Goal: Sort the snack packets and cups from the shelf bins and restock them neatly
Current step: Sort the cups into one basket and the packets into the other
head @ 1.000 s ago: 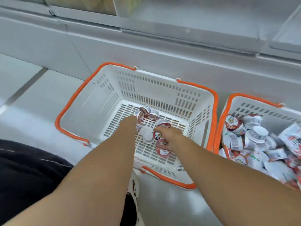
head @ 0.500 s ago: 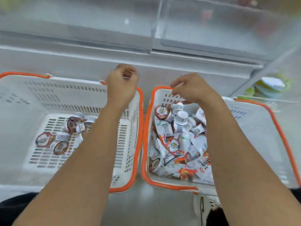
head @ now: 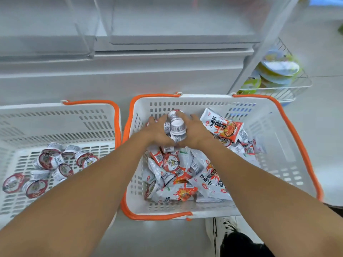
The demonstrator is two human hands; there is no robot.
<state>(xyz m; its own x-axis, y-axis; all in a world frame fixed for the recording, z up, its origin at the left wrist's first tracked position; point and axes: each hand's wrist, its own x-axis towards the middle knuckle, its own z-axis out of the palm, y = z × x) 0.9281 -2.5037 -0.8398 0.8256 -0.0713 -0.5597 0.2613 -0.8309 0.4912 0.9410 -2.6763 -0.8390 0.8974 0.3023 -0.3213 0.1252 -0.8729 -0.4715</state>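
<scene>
Head view, looking down: 2 white slotted plastic baskets with orange rims sat side by side on a pale floor below a white shelf unit. The right basket [head: 263, 127] held a loose heap of white and red snack packets [head: 221, 127] mixed with small white plastic cups. The left basket [head: 104, 117] held only cups with red foil lids [head: 50, 160], lying in its near left part.

Both hands reached into the far left corner of the right basket. The left hand [head: 157, 133] and right hand [head: 197, 133] faced each other with fingers curled, cupping a small cluster of white cups [head: 177, 127] between them. The cluster touched the fingers and palms on both sides, 1 cup standing above the fingertips at the far end.

The step seemed to be gathering cups to carry to the left basket. Done well, it would need even pressure from both sides and a lift straight up, since a loose cup could slip out below. Packets lay just beside the right wrist and might snag.

A wire rack of yellow-green lidded bowls [head: 278, 71] stood beyond the right basket.
</scene>
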